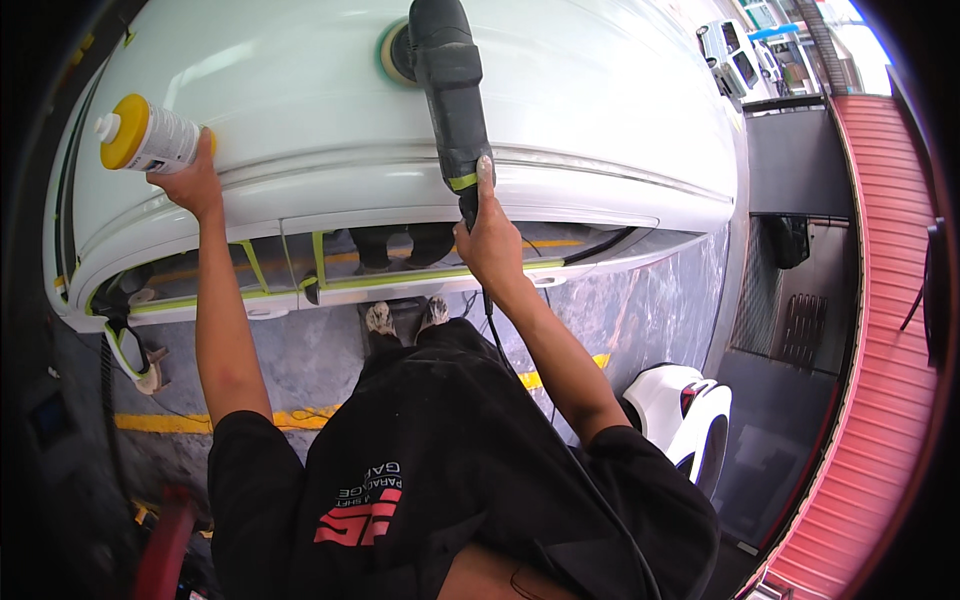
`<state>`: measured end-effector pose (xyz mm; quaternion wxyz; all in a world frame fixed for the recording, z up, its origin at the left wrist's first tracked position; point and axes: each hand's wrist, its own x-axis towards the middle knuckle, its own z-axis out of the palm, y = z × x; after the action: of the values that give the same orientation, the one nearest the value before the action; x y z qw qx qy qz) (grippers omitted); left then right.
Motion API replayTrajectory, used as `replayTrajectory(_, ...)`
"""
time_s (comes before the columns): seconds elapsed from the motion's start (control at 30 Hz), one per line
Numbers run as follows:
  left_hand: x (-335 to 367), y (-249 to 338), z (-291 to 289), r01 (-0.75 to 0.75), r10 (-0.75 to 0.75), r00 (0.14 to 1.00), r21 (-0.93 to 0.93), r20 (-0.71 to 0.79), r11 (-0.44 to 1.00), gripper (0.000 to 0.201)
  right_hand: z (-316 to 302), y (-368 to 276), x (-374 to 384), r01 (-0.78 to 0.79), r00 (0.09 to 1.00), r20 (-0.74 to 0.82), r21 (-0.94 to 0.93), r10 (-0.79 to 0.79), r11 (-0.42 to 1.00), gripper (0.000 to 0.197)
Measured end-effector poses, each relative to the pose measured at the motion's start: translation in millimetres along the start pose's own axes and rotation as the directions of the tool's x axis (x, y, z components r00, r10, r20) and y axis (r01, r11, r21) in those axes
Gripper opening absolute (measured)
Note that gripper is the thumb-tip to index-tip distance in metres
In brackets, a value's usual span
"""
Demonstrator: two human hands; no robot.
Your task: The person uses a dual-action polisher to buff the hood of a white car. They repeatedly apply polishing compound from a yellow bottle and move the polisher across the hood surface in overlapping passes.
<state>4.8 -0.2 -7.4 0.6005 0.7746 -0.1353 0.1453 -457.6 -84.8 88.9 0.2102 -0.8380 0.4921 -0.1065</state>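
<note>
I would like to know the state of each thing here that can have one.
Bottle: held in left hand; nozzle open or closed, unclear.
Polisher: held in right hand; running or off, unclear.
Pad: attached to polisher.
Cord: hanging below right hand.
White vehicle: partly masked.
Green tape: stuck along its windows.

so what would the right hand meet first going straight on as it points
The right hand would meet the black polisher it holds, then probably the white car roof; depth is unclear.
</note>
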Motion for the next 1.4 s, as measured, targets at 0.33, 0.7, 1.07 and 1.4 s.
replayTrajectory(0.33, 0, 1, 1, -0.002, 0.002, 1.000, -0.050, 0.000, 0.999, 0.111, 5, -10, 3, 0.048, 0.998, 0.028, -0.012, -0.047, 0.999, 0.113)
replayTrajectory(0.7, 1, -2, 2, -0.029, 0.029, 0.999, 0.012, -0.013, 1.000, 0.111, -16, 16, 2, -0.111, 0.994, -0.003, -0.007, 0.111, 0.994, 0.113)
replayTrajectory(1.07, -5, 11, -1, 0.035, -0.036, 0.999, -0.027, -0.038, 0.999, 0.108, -67, 62, 11, -0.173, 0.975, -0.145, -0.039, 0.166, 0.984, 0.116)
replayTrajectory(1.4, -5, 22, -5, 0.058, -0.061, 0.997, -0.065, -0.038, 0.996, 0.100, -63, -5, 25, -0.082, 0.996, 0.023, -0.056, 0.083, 0.995, 0.106)
